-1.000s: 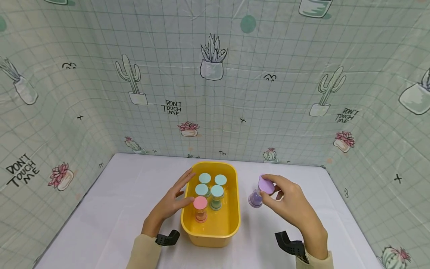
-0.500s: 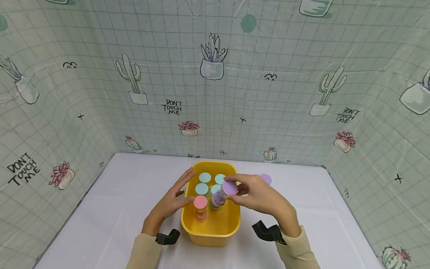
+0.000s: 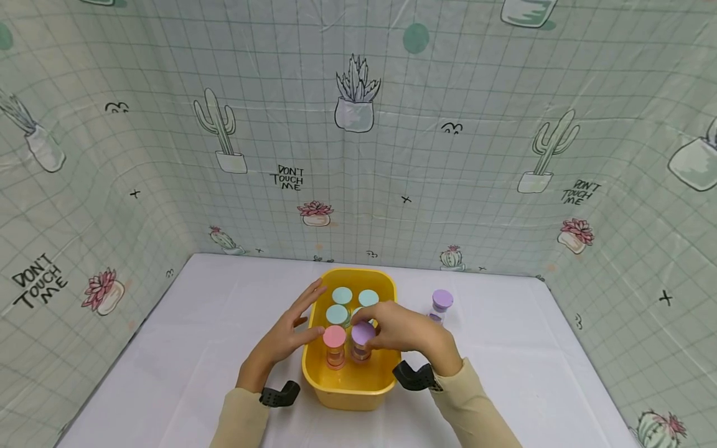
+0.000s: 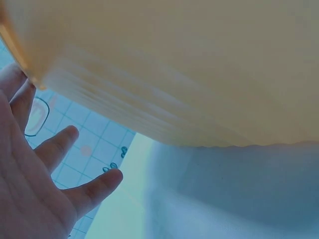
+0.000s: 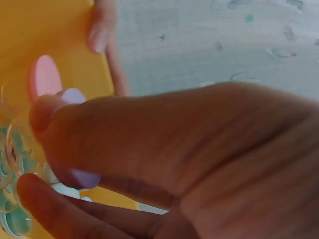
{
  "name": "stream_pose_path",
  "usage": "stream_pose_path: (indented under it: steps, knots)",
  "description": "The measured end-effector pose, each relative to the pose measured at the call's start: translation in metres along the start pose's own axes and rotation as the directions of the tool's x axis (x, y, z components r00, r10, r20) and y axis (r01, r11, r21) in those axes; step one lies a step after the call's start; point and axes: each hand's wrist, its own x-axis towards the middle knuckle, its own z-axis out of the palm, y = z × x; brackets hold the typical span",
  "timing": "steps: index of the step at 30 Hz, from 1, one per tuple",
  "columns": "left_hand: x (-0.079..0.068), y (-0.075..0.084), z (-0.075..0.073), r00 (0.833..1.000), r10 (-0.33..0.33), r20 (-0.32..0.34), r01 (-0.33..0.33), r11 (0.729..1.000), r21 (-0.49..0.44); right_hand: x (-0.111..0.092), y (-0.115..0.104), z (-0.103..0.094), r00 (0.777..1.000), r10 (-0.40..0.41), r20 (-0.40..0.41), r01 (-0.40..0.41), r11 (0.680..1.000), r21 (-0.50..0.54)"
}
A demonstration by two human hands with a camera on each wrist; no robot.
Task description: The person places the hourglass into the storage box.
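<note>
My right hand (image 3: pixel 409 331) reaches into the yellow bin (image 3: pixel 386 382) and pinches a purple sand timer (image 3: pixel 363 333) by its top cap. That timer stands upright, beside a pink sand timer (image 3: pixel 334 338). Behind these two are several mint-green sand timers (image 3: pixel 337 315), one partly covered by the right fingers. My left hand (image 3: pixel 284 336) rests at the bin's left rim with its fingers spread and extended. In the left wrist view, the left fingers (image 4: pixel 97 188) are splayed beside the bin wall (image 4: pixel 189 89). The right wrist view shows the purple cap (image 5: pixel 85 179) between thumb and fingers.
Another purple sand timer (image 3: pixel 442 300) stands on the white table (image 3: pixel 504 348), right of the bin. A grid-patterned cloth (image 3: pixel 482 74) with printed cactus drawings hangs behind and along both sides. Both wrists wear black straps (image 3: pixel 414 376).
My right hand has carried the purple sand timer from the table leftward and down into the bin, beside the pink one. A second purple timer is now uncovered. The left hand has stayed put.
</note>
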Motion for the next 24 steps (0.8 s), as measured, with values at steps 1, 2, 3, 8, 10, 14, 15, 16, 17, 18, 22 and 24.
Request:
stream_pose_path:
  steps: [1, 2, 3, 8, 10, 14, 15, 16, 17, 18, 22, 24]
  knots:
    - [0.000, 0.000, 0.000, 1.000, 0.000, 0.000, 0.000, 1.000, 0.000, 0.002, 0.000, 0.001, 1.000, 0.009, 0.010, -0.009, 1.000, -0.009]
    - [0.000, 0.000, 0.000, 1.000, 0.000, 0.001, 0.000, 1.000, 0.000, 0.004, 0.000, 0.002, 1.000, 0.020, 0.020, -0.020, 1.000, -0.013]
    - [0.000, 0.000, 0.000, 1.000, 0.000, 0.001, 0.000, 1.000, 0.000, 0.006, 0.001, 0.003, 0.999, 0.032, 0.029, -0.031, 0.999, -0.023]
    - [-0.001, 0.000, 0.000, 1.000, 0.007, 0.001, -0.007, 1.000, -0.003, 0.014, 0.003, 0.006, 0.996, 0.068, 0.064, -0.066, 0.997, -0.033]
    - [0.000, 0.000, 0.000, 1.000, 0.010, 0.001, -0.010, 1.000, -0.006, 0.016, 0.003, 0.006, 0.995, 0.065, 0.073, -0.062, 0.997, -0.037]
    - [0.000, 0.000, 0.000, 1.000, 0.010, -0.001, -0.010, 1.000, -0.007, 0.020, 0.004, 0.006, 0.995, 0.043, 0.087, -0.038, 0.997, -0.062]
    - [0.000, 0.001, 0.000, 1.000, 0.009, -0.002, -0.009, 1.000, -0.007, 0.021, 0.004, 0.006, 0.995, 0.039, 0.090, -0.032, 0.997, -0.072]
    - [0.000, 0.001, 0.000, 1.000, 0.008, -0.002, -0.008, 1.000, -0.007, 0.021, 0.004, 0.006, 0.995, 0.037, 0.094, -0.029, 0.996, -0.082]
    - [0.000, 0.001, 0.000, 1.000, 0.008, -0.002, -0.008, 1.000, -0.008, 0.022, 0.003, 0.006, 0.994, 0.037, 0.099, -0.029, 0.996, -0.087]
    - [0.000, 0.001, 0.000, 1.000, 0.009, -0.002, -0.009, 1.000, -0.007, 0.022, 0.003, 0.006, 0.994, 0.040, 0.103, -0.031, 0.995, -0.092]
    - [-0.001, 0.001, 0.000, 1.000, 0.008, 0.000, -0.008, 1.000, -0.014, 0.024, 0.001, 0.006, 0.992, 0.057, 0.113, -0.047, 0.995, -0.091]
    - [-0.001, 0.000, 0.000, 1.000, 0.010, 0.002, -0.010, 1.000, -0.020, 0.024, 0.001, 0.006, 0.991, 0.068, 0.116, -0.058, 0.994, -0.088]
